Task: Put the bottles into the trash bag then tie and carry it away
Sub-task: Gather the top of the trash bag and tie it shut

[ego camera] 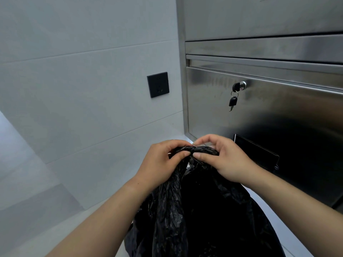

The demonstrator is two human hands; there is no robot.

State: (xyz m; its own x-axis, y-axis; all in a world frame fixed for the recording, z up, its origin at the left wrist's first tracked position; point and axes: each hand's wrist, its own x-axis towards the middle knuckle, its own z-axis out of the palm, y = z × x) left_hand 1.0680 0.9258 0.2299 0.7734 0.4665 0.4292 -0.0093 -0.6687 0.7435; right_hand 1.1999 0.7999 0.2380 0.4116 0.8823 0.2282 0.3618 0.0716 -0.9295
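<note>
A black plastic trash bag (200,216) hangs in front of me, low in the middle of the view, its top gathered into a twisted bunch. My left hand (159,164) pinches the left side of that bunch. My right hand (222,158) pinches the right side, thumb and fingers closed on the plastic. The two hands almost touch at the twisted top. No bottles are visible; the bag's inside is hidden.
A stainless steel cabinet (269,127) stands close on the right, with a lock and hanging key (236,93) and a black flap opening (256,151) behind my right hand. A dark wall socket (158,84) sits on the grey tiled wall (74,89) to the left.
</note>
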